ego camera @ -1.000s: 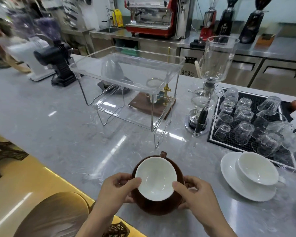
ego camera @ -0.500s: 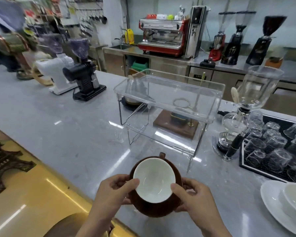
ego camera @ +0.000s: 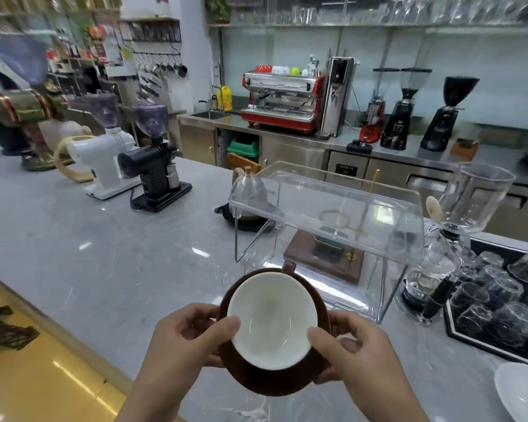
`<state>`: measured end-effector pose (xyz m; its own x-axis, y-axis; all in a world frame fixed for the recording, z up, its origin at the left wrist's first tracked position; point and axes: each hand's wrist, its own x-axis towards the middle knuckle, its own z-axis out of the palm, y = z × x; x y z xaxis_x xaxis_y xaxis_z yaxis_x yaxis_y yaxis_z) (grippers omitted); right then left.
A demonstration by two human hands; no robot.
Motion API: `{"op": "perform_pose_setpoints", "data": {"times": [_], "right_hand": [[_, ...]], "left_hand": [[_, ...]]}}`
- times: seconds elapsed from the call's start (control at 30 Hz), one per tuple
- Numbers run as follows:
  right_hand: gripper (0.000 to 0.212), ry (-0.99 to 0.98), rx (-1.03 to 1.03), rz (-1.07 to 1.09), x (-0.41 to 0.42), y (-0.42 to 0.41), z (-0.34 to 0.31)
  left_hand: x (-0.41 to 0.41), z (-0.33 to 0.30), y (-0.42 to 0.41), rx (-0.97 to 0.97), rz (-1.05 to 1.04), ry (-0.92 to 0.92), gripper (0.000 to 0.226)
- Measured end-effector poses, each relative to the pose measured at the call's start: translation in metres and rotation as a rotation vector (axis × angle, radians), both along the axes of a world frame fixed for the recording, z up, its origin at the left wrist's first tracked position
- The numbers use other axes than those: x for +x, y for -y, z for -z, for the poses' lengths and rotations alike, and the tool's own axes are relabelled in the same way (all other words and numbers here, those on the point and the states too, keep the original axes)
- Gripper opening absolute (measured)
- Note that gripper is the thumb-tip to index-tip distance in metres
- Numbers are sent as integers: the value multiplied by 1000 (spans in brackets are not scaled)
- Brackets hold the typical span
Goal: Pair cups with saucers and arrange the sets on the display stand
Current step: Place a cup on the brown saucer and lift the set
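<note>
A brown cup (ego camera: pixel 272 321) with a white inside sits on a brown saucer (ego camera: pixel 265 376), its handle pointing away from me. My left hand (ego camera: pixel 183 339) grips the set's left side and my right hand (ego camera: pixel 351 351) its right side, thumbs on the cup's rim, holding it above the counter. Straight beyond it stands the clear two-tier acrylic display stand (ego camera: pixel 329 202), both tiers bare. The edge of a white saucer (ego camera: pixel 518 394) shows at the bottom right corner.
A glass siphon brewer (ego camera: pixel 457 226) and a black tray of upturned glasses (ego camera: pixel 500 300) stand right of the stand. Behind it are a kettle (ego camera: pixel 250 190) and a wooden drip base (ego camera: pixel 326 254). Two grinders (ego camera: pixel 153 166) line the counter's left. The counter's front edge runs beneath my wrists.
The cup and saucer set has risen off the counter in both hands and moved toward the stand. My view has tilted up and left, so the white set slid to the corner.
</note>
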<state>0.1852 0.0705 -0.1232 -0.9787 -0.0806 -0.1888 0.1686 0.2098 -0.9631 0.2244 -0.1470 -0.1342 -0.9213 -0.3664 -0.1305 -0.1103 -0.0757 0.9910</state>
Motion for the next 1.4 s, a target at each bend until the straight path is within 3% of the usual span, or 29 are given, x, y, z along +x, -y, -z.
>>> {"op": "perform_pose_setpoints", "data": {"times": [0.33,0.53,0.73,1.17,1.4], "right_hand": [[42,-190,-47,-75,-36,13,-84],[25,-236,-1,-102,-80,7,-126],[37,-154,14,-114,-135,1,-146],[41,27,57,-48,-205,2,-137],[41,66,72,-49,-224,4,-131]], "left_hand": [[-42,-88,28,-88,97,-143,44],[-98,-132,29,-222,197,-134,35],[-159,-158,26,-311,279,-27,38],[-228,-161,12,-429,220,172,48],[-246,-156,8,-415,211,234,34]]}}
